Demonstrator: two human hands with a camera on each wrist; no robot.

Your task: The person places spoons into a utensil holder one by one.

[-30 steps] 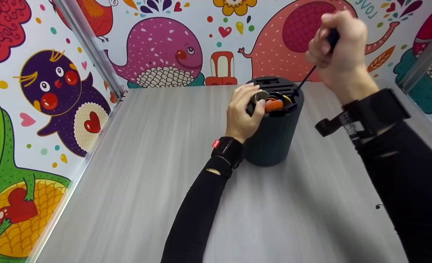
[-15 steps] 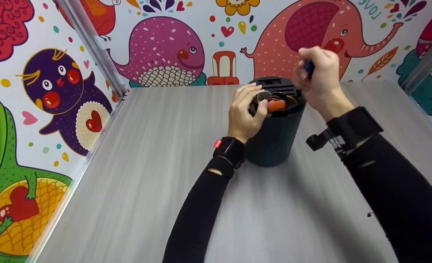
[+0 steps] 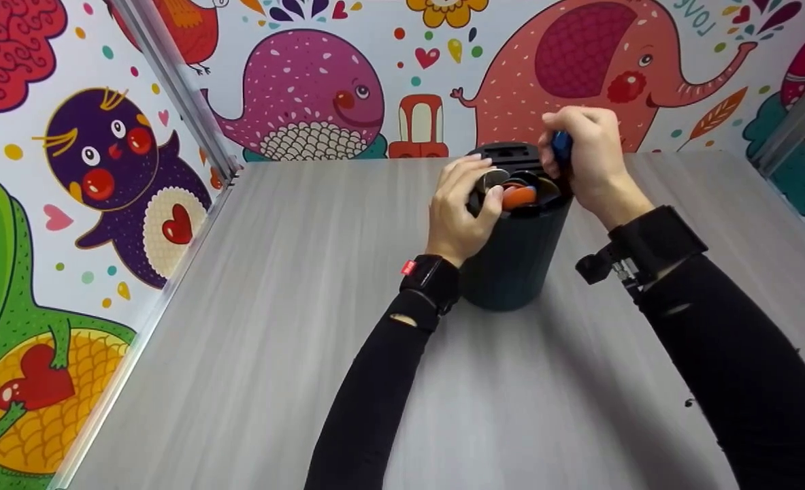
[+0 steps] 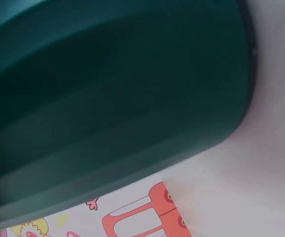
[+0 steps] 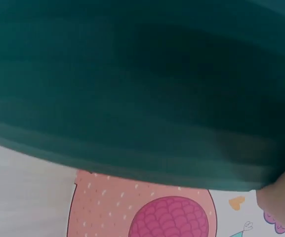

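Note:
A dark green cylindrical holder with a slotted black top stands upright on the table; its wall fills most of both wrist views. At its left rim my left hand grips, thumb at the front and fingers over the top. A round metallic rim and an orange piece show in the opening beside the thumb. My right hand holds a blue handle in curled fingers, right over the holder's right rim. The part below the handle is hidden, so its kind is unclear.
The grey wood-grain table runs up to a back wall and a left wall, both printed with cartoon animals. Metal framing stands at the left corner. A small dark bit shows beside the right sleeve.
My right hand has come down and left with the blue-handled tool; its thin dark shaft, visible above the holder earlier, is now out of sight. The left hand stays on the rim.

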